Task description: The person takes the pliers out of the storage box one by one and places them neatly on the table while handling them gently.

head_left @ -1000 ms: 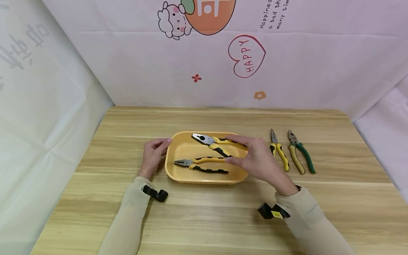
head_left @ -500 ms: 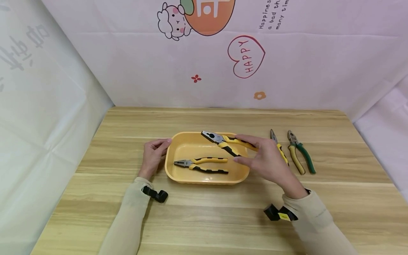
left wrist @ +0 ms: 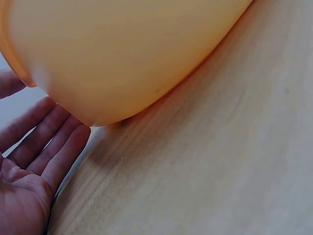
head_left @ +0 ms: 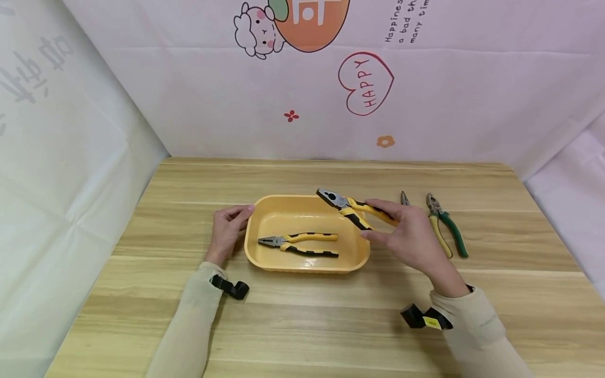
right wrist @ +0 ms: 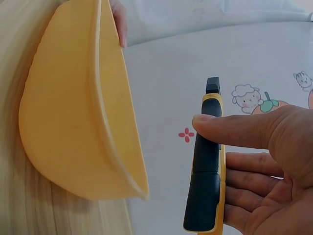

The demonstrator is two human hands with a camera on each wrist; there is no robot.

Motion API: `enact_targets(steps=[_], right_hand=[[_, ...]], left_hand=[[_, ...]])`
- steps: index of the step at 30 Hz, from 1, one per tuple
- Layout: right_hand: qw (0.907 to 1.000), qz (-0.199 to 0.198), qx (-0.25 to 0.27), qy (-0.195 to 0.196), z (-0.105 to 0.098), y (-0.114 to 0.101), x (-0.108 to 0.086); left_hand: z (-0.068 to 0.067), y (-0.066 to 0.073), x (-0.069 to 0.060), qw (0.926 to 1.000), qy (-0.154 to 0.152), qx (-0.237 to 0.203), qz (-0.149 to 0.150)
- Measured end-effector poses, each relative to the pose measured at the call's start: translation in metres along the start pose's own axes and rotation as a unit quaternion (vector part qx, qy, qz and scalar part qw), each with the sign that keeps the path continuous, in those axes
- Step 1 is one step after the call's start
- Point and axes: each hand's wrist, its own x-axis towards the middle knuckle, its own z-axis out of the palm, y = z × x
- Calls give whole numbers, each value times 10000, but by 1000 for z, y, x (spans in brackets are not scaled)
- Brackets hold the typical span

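The tub (right wrist: 54, 117) looks like smooth moulded plastic, satin outside and faintly glossy on its inner floor; the raised pliers (head_left: 341, 203) above its right end have a shiny metal head, the lying pliers (head_left: 290, 247) inside it a duller grey one, both with black-and-yellow plastic-looking handles. Right of the tub, the green-handled pliers (head_left: 440, 214) have a dull, rough-looking metal head. Beneath the tub the table (head_left: 302, 325) is smooth wood grain with a soft sheen, and behind it hangs matt, lightly creased cloth (head_left: 212, 105).
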Motion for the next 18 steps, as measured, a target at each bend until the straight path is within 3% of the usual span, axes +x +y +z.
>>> enact_targets(steps=[7,18], right_hand=[[9996,-101,52,272,-4,7,-3],[9981,229,-344,456,-16,17,-11]], left_hand=[[-1,-1,1,10000,-23,-5,-10],[-1,-1,0,10000,-43,-1,7]])
